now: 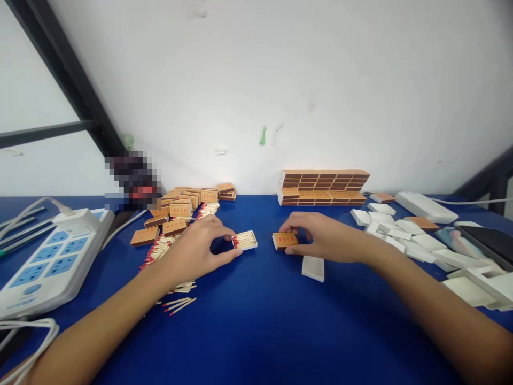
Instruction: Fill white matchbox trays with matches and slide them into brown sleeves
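Between thumb and fingers, my left hand (204,240) grips the left end of a white matchbox tray (245,241) filled with red-tipped matches. Across a short gap, my right hand (315,235) is closed on an orange matchbox sleeve (284,240), holding it by its right end low over the blue table. Just below that hand lies a white tray (313,268). Loose matches (156,250) are heaped beside my left forearm, with a few strewn nearer me. Whether the sleeve has anything inside cannot be seen.
Orange matchboxes (180,209) pile up at the back left. A neat matchbox stack (324,187) stands against the wall. White trays (417,240) lie scattered at right, near a dark phone (487,243). A power strip (56,256) with cables occupies the left side.
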### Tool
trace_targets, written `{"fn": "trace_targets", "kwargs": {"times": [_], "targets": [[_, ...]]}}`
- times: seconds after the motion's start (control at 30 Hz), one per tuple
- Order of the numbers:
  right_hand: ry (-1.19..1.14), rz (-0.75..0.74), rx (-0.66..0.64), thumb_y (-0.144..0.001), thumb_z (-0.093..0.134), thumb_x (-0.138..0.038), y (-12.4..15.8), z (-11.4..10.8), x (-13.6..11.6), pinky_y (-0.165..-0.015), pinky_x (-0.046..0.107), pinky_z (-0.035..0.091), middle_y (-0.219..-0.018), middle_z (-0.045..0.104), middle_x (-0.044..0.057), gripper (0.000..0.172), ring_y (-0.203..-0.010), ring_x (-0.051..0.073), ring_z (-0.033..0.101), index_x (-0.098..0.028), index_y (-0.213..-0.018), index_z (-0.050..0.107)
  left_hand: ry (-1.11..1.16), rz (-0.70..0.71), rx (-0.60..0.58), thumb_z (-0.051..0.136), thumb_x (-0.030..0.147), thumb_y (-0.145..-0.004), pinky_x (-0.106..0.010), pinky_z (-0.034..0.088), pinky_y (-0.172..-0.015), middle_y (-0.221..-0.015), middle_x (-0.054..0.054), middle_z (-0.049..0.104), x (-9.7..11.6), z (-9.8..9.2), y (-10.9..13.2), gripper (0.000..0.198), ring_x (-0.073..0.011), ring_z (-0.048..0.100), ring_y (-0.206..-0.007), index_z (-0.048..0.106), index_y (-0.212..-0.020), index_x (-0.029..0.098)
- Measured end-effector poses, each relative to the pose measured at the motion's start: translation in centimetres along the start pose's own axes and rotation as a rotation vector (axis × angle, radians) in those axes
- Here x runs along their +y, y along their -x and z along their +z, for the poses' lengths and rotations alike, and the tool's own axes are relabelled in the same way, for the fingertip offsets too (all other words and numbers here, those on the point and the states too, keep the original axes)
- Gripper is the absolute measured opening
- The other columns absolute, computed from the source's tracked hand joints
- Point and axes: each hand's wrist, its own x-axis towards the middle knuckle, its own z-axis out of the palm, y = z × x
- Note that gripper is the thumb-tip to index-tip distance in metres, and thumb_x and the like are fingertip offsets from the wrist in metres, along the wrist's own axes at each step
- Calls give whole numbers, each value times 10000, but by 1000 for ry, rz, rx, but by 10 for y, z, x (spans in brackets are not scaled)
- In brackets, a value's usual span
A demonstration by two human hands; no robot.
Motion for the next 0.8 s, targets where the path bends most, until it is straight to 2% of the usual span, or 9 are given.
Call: {"fn": "trace_targets", "kwargs": {"times": [0.2,0.43,0.6,0.7,0.8], "targets": [[-81,-131,138,-944,755,-469,-5,21,-19,-780,347,532,-1119,709,60,326,-939,214,656,-277,-1207,750,-12,8,16,706,510,-955,-372,560,-871,-1059,-72,735,3,1,1,324,-227,696,-938,816,-1090,237],[-165,-159,250,-940,774,-475,-8,30,-13,-779,353,562,-1169,680,70,448,-902,195,647,-274,-1331,688,78,-18,-12,739,478,-941,-380,582,-914,-1141,-67,781,3,0,-1,292,-232,737,-978,828,-1113,260],[-255,-145,247,-894,815,-505,-9,29,-12,-723,334,572,-1156,660,66,444,-857,180,636,-277,-1262,717,180,-42,7,754,465,-932,-347,599,-893,-1101,-39,817,7,-2,-4,245,-226,759,-980,825,-1017,246],[-311,-110,243,-855,847,-520,-10,28,-15,-702,332,579,-1146,648,60,447,-817,166,628,-276,-1214,741,269,-91,16,761,472,-924,-310,608,-843,-1079,-28,824,7,-6,-5,271,-221,778,-967,814,-1053,239],[-340,-117,278,-845,864,-488,-10,27,-20,-714,341,589,-1141,649,64,419,-832,171,627,-273,-1189,761,272,-102,40,775,489,-911,-305,605,-860,-1093,-26,826,7,-8,-4,308,-228,780,-1005,812,-1085,237]]}}
